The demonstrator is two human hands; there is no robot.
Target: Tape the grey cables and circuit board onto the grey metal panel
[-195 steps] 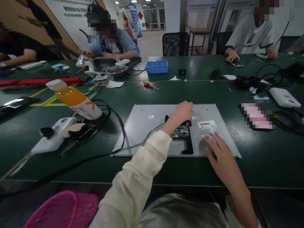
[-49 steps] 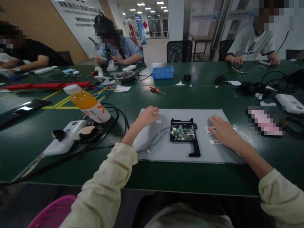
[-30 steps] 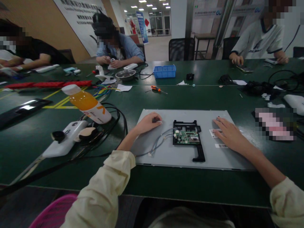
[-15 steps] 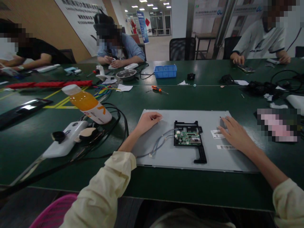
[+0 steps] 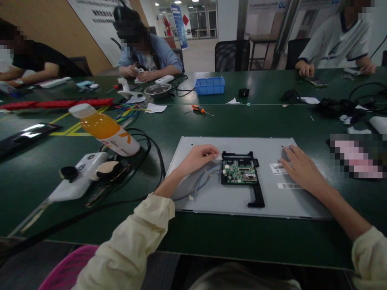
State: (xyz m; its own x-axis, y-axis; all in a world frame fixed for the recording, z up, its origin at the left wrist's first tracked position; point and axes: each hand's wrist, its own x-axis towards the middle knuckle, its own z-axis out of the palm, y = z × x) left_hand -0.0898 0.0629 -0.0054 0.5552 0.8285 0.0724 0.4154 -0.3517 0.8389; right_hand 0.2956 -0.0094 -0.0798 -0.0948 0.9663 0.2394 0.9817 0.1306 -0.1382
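Circuit board [image 5: 240,175] sits in bracket [image 5: 258,195], cable plug [image 5: 190,197] apparently unconnected; left hand [image 5: 196,158] pinches whitish tape [image 5: 217,157], right hand [image 5: 304,167] spread on display panel [image 5: 267,150].

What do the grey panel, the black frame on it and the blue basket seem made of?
Grey panel: probably sheet metal, satin, from its smooth, even sheen and thin edges.
Black frame: likely moulded plastic, matte, given its uniform black and low shine.
Blue basket: seemingly plastic, from its even colour; finish unclear.

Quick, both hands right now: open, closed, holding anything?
Left hand: closed in a pinch, apparently on a small whitish piece.
Right hand: open, fingers over the gray panel, nothing seen held.
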